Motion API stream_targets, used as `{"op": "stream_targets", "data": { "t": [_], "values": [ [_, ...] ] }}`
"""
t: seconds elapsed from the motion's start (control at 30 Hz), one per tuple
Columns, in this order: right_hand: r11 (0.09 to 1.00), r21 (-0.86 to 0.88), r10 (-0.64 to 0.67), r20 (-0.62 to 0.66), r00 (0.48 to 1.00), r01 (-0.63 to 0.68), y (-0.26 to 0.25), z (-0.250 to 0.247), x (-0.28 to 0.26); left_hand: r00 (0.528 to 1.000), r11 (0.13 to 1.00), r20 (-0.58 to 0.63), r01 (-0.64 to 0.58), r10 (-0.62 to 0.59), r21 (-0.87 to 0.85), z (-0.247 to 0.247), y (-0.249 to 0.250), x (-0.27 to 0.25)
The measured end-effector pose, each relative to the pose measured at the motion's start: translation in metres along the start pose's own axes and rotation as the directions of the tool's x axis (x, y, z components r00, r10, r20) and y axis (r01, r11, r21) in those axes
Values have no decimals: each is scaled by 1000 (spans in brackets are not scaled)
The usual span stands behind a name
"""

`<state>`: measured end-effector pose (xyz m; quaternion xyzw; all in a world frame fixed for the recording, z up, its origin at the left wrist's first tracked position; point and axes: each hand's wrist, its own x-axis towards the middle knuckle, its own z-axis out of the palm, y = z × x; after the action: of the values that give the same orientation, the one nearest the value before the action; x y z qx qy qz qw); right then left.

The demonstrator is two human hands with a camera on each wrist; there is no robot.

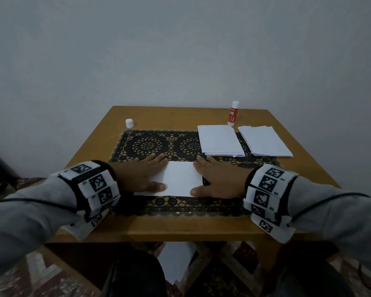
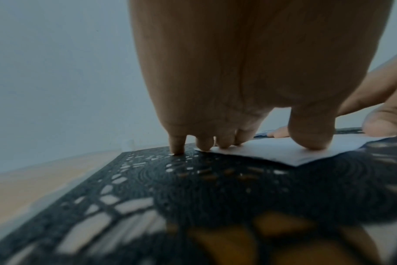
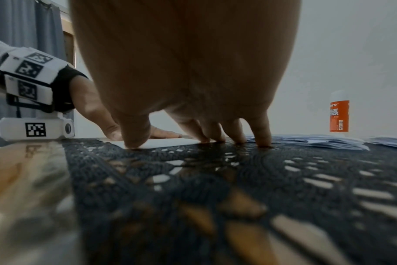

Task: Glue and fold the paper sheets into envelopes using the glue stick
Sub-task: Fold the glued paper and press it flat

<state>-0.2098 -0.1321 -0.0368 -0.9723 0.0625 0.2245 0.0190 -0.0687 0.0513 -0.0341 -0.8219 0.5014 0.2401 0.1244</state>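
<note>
Pressing a folded sheet [image 1: 181, 179] flat on the black lace mat [image 1: 150, 144], we have our left hand [image 1: 141, 174] and right hand [image 1: 219, 179] laid on its two ends, fingers straight, gripping nothing. We judge this envelope nearly sealed. Two paper stacks [image 1: 220, 140] wait on the mat's far right, which stack is finished we cannot tell; the glue stick [image 1: 232, 113] stands uncapped behind them, its cap [image 1: 129, 123] well apart.
</note>
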Motion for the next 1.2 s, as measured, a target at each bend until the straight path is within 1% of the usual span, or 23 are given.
{"op": "stream_targets", "data": {
  "t": [0.17, 0.23, 0.3, 0.37, 0.47, 0.5, 0.63, 0.7, 0.77, 0.83, 0.93, 1.0, 1.1, 1.2],
  "values": [
    [997, 30, -73, -67, 995, 75, -4, -8, 4, 996, 992, -85, 2, -13, -125, -1, 0, -1],
    [992, 15, -126, -55, 990, 127, -5, -6, 4, 997, 989, -75, -26, 16, -143, -1, -5, -2],
    [988, -24, -152, -31, 988, 152, -6, -3, 3, 998, 992, -60, -41, 35, -116, -2, -9, -1],
    [993, -32, -115, -19, 993, 114, -4, 0, 3, 999, 997, -49, 2, -6, -78, -1, -10, 1],
    [997, -25, -71, -12, 997, 70, 0, 0, 3, 991, 993, -84, 99, -104, -60, 0, -7, 2],
    [996, -27, -86, -9, 996, 85, 0, 0, 2, 991, 993, -82, 99, -104, -62, 1, -8, 2],
    [976, -74, -203, 27, 979, 205, -3, 0, 0, 1000, 990, -9, -28, 27, -137, -1, -9, -3],
    [978, -83, -189, 26, 982, 191, -3, 0, 0, 1000, 994, -8, -21, 20, -112, -1, -11, -1],
    [991, -62, -122, 14, 992, 123, -2, -1, 0, 998, 997, -27, 56, -57, -61, -1, -11, 1],
    [994, -50, -99, 15, 995, 99, -1, -1, -1, 990, 990, -55, 129, -132, -56, 2, -11, 3],
    [983, -73, -166, 17, 986, 167, -2, 0, -2, 981, 984, -89, 170, -175, -58, 3, -14, 7],
    [986, -64, -152, 20, 988, 153, -4, -1, -2, 970, 978, -128, 200, -205, -56, 3, -18, 8],
    [994, -51, -97, 24, 995, 98, -2, 0, -2, 942, 974, -252, 200, -221, -107, 2, -23, 8],
    [989, -45, -140, 30, 990, 142, 0, 0, -2, 908, 979, -371, 154, -194, -134, 2, -25, 8]
  ]
}}
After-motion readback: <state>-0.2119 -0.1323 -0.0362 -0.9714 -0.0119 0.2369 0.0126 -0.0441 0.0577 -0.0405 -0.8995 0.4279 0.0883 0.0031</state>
